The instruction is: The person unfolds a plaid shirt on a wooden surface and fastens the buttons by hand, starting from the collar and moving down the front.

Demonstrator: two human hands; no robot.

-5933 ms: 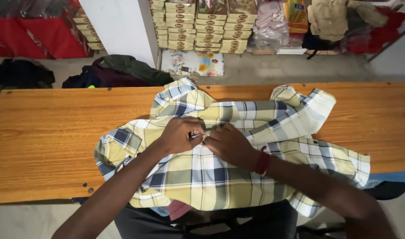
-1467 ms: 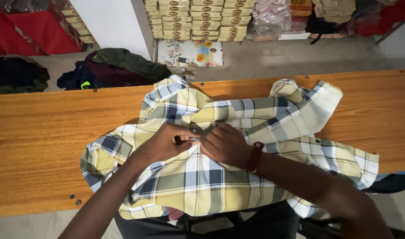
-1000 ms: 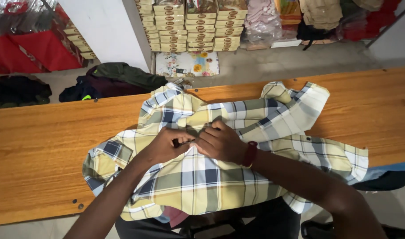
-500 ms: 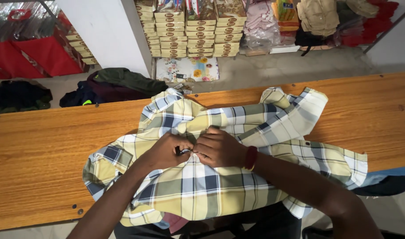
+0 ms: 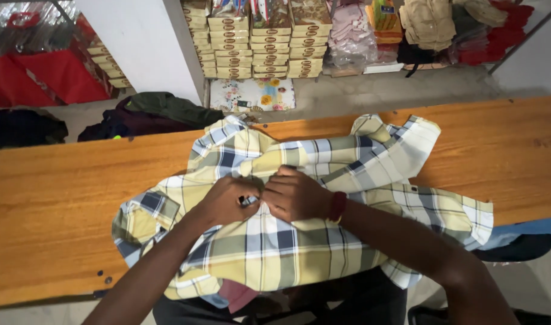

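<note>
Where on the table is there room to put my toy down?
The wooden table is bare on the left, between its left end and the checked shirt. It is also bare on the right, beyond the shirt's sleeve. The middle is crowded: the shirt covers it, with the left hand and right hand pinching the cloth there.

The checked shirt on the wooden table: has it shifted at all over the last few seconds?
Cannot tell. The checked shirt lies across the wooden table much as before, hem over the near edge; the head camera itself moved. Both hands stay at its middle.
</note>
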